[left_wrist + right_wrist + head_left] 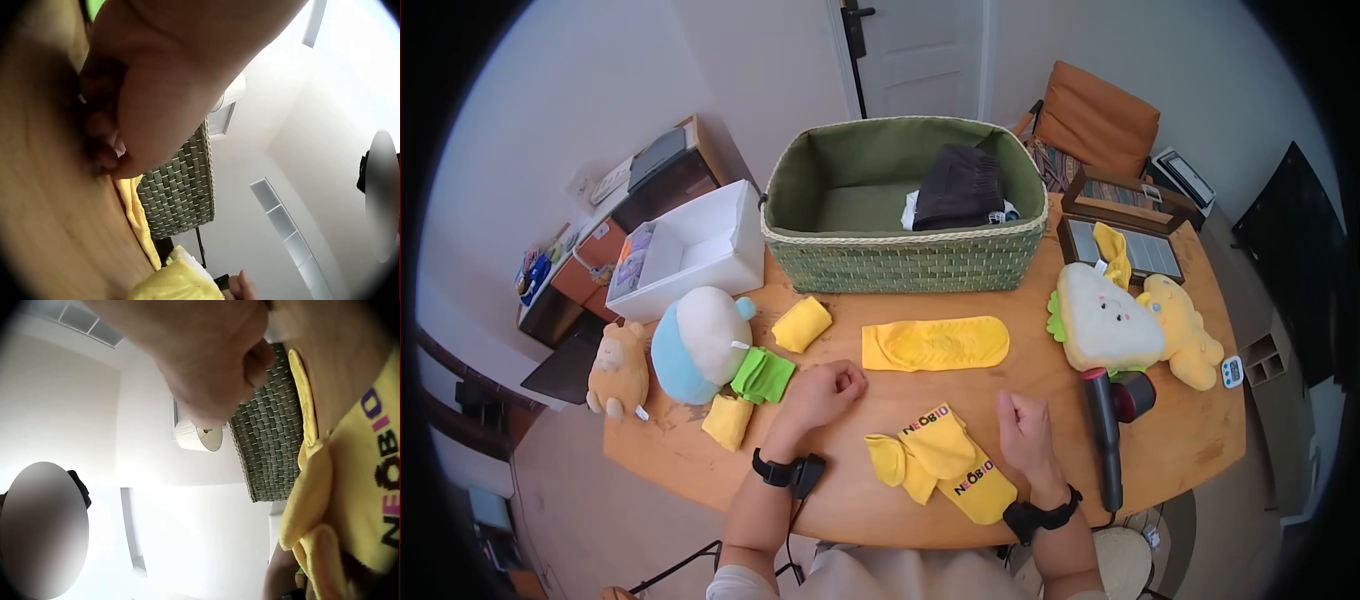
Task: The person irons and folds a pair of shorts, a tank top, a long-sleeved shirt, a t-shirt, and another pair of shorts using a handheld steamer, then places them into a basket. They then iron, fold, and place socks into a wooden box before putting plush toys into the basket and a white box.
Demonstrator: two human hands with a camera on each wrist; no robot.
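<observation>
My left hand (825, 395) rests on the wooden table with loosely curled fingers, holding nothing. To the right, my right hand (1027, 432) is drawn into a fist and holds nothing. Between my forearms lie yellow socks (985, 490) with NEOBIO lettering, bunched and crossing each other; the right hand is just beside them. Another yellow sock (935, 343) is spread flat beyond both hands, its cuff end near my left fingers. In the right wrist view the lettered sock (369, 506) stands close below the hand. A folded green bundle (763, 375) sits left of my left hand.
Yellow rolled bundles (801, 323) and plush toys (700, 345) are on the left, by a white box (700, 250). A green woven basket (900, 262) holding dark clothing (960, 188) stands at the back. Rightward are a sandwich plush (1110, 320) and a hair dryer (1105, 440).
</observation>
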